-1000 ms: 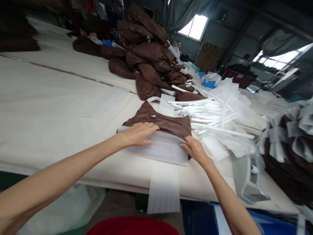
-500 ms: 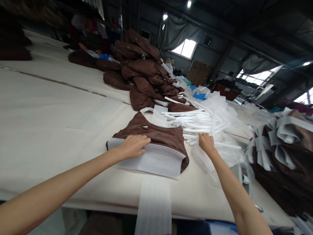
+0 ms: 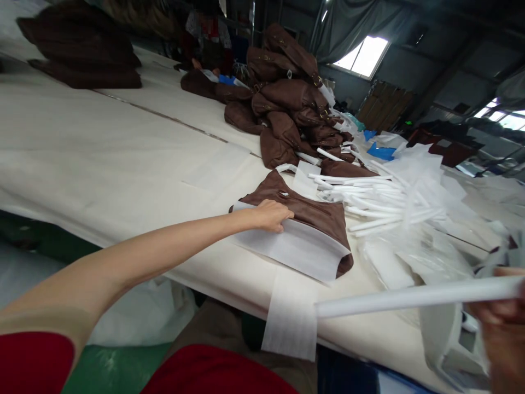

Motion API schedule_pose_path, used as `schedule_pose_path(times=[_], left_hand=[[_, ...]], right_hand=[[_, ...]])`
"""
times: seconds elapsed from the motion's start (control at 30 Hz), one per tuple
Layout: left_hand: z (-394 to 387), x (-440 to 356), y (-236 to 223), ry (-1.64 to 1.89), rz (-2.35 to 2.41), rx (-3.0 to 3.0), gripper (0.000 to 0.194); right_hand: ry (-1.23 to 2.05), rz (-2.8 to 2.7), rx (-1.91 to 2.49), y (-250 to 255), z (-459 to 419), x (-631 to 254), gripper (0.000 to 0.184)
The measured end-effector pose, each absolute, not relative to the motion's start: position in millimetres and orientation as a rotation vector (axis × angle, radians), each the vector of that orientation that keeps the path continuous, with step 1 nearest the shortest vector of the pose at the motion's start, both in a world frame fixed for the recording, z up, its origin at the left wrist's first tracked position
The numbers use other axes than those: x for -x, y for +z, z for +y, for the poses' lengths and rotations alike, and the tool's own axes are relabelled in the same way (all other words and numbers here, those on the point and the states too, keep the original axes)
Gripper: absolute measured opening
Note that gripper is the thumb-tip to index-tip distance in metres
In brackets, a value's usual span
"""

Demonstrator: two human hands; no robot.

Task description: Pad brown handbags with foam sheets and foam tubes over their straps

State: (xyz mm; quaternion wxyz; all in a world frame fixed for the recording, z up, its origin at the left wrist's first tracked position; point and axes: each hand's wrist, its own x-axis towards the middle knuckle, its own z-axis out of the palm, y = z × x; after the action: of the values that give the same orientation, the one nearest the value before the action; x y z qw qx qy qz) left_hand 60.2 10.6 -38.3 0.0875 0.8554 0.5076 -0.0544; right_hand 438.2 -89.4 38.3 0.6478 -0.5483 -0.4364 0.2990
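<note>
A brown leather bag [image 3: 315, 214] lies flat on the cream table [image 3: 123, 164], with a white foam sheet [image 3: 297, 249] over its near edge. My left hand [image 3: 270, 214] rests on the bag and sheet where they meet, fingers curled down on them. My right hand [image 3: 502, 323] is close to the camera at the lower right, blurred, closed round a long white foam tube [image 3: 402, 298] held level across the table's edge.
A heap of brown bags [image 3: 287, 104] rises behind. Loose white foam tubes [image 3: 377, 200] and plastic wrap lie to the right. More brown bags [image 3: 82, 54] sit far left. A foam strip [image 3: 289, 323] hangs over the table's edge. A person stands at the back.
My right hand has come back from the pile of tubes toward me with one tube in it. The left hand has stayed on the bag. The view has swung right.
</note>
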Motion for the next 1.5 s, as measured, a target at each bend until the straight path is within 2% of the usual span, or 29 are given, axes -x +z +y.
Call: schedule_pose_path(times=[0.13, 0.3, 0.63, 0.77, 0.87, 0.97, 1.0, 1.07, 1.17, 1.23, 1.3, 1.4, 1.5], left_hand=[[16.9, -61.8, -35.0, -0.203, 1.436, -2.550, 0.031], [13.1, -59.5, -35.0, -0.173, 1.414, -2.573, 0.032], [-20.0, -56.1, -43.2, -0.065, 1.466, -2.753, 0.014], [-38.1, -53.5, -64.3, 0.033, 1.469, -2.848, 0.016], [-47.8, -51.6, -84.7, 0.167, 1.462, -2.912, 0.017], [-52.2, -52.7, -102.4, 0.234, 1.574, -2.919, 0.023], [-52.8, -53.5, -107.6, 0.255, 1.610, -2.918, 0.026], [-53.3, -55.0, -117.4, 0.310, 1.659, -2.924, 0.029], [-53.9, -55.2, -130.0, 0.388, 1.688, -2.937, 0.031], [-55.3, -53.3, -133.8, 0.410, 1.674, -2.935, 0.032], [-57.0, -50.0, -129.5, 0.398, 1.634, -2.908, 0.033], [-56.1, -46.2, -105.0, 0.267, 1.489, -2.820, 0.030], [-45.9, -47.0, -74.2, 0.096, 1.271, -2.711, 0.028]], right_hand=[[1.278, -0.758, 1.273, -40.8, -106.7, -338.7, 0.042], [1.533, -0.546, 1.227, -101.3, -86.2, -262.8, 0.047], [1.667, -0.366, 1.087, -117.4, -73.0, -216.9, 0.040], [1.668, -0.361, 1.029, -120.8, -68.1, -218.7, 0.035], [1.682, -0.464, 1.043, -122.2, -68.9, -226.0, 0.034], [1.693, -0.879, 1.327, -117.1, -75.2, -241.7, 0.036], [1.638, -1.050, 1.434, -111.9, -77.2, -248.4, 0.038], [1.316, -1.402, 1.544, -95.3, -78.2, -260.9, 0.040], [0.565, -1.841, 1.348, -66.3, -68.2, -270.8, 0.033], [0.221, -2.087, 1.195, -58.9, -57.0, -271.0, 0.031], [0.105, -2.355, 1.110, -68.2, -48.6, -270.2, 0.041], [0.188, -2.685, 1.056, -102.4, -47.9, -273.4, 0.065], [0.265, -2.796, 1.056, -129.1, -55.9, -280.6, 0.071]])
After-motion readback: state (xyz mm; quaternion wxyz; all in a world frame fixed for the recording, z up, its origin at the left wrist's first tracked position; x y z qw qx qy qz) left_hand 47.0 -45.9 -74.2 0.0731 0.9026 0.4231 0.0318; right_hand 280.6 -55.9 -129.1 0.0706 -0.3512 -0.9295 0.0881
